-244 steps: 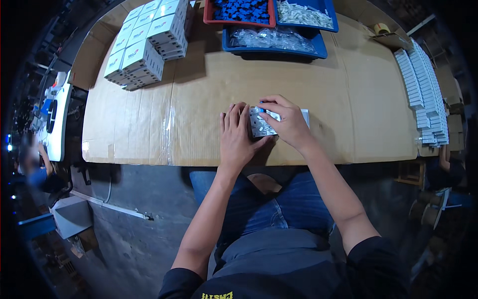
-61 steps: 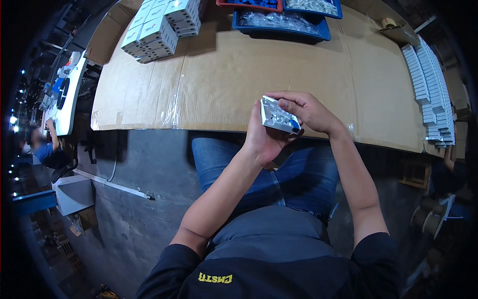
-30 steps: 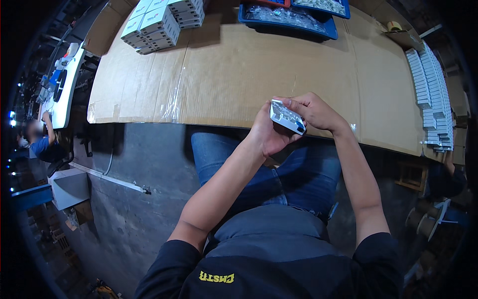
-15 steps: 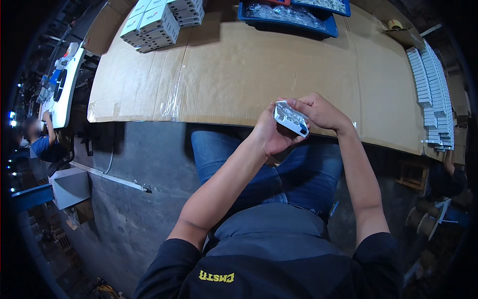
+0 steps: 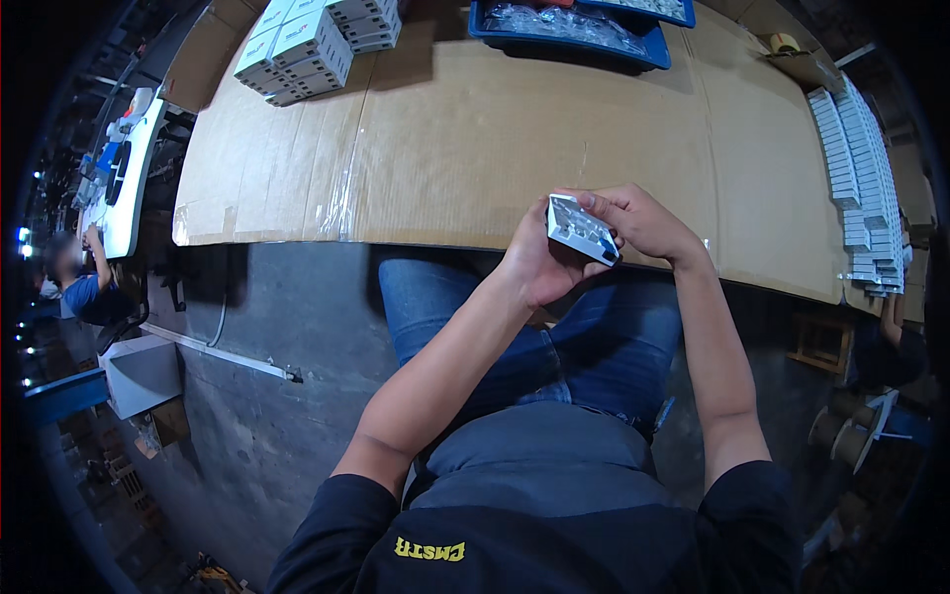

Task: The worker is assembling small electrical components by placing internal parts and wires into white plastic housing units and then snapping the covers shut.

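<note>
A small white box [image 5: 582,230] with a greyish inside or face is held near the table's front edge, above my lap. My left hand [image 5: 539,259] cradles it from below and the left, fingers curled round it. On its upper right side my right hand [image 5: 633,220] grips the edge, thumb on top and fingers bent behind. What lies in the box, if it is open, is too small to make out. A dark patch shows at its lower right corner.
Cardboard covers the table [image 5: 475,148]. White boxes [image 5: 297,49] are stacked at the far left. Blue trays [image 5: 633,49] with clear plastic pieces stand at the back. More small boxes [image 5: 859,188] line the right edge, near a tape roll [image 5: 784,44]. A person [image 5: 89,287] sits far left.
The box has tilted slightly in my hands and shifted a little to the right. My right hand's fingers have moved slightly along its edge.
</note>
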The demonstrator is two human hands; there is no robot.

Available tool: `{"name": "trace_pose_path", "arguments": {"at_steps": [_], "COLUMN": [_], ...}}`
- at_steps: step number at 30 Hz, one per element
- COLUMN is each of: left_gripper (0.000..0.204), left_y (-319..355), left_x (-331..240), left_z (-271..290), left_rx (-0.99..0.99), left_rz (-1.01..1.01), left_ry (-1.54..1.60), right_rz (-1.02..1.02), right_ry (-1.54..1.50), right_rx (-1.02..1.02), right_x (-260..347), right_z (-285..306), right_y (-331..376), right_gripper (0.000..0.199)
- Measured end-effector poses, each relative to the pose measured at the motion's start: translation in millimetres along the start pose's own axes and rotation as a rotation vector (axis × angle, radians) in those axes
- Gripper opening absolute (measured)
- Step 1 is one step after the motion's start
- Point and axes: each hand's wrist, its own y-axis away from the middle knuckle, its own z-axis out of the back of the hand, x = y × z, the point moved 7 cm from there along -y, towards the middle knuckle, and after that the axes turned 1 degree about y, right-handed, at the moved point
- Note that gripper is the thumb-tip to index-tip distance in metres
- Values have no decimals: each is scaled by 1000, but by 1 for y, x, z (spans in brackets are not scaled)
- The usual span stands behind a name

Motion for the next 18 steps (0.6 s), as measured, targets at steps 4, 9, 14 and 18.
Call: {"name": "trace_pose_path", "arguments": {"at_steps": [4,9,14,18], "left_gripper": [48,45,44,44], "left_y": [1,14,20,34], "left_x": [-3,-10,-21,-29], "left_z": [2,2,-4,-27], "left_rx": [-35,-238,-240,-253], "left_rz": [-16,-68,-95,-135], "left_ry": [79,17,27,-43], "right_rz": [42,213,407,482], "right_ry": [-127,25,329,427], "right_rx": [13,-97,-248,-306], "right_x": [7,8,25,36], "right_z": [-12,-24,-36,-34], "right_y": [8,15,28,32], "right_gripper": [52,52,60,62]}}
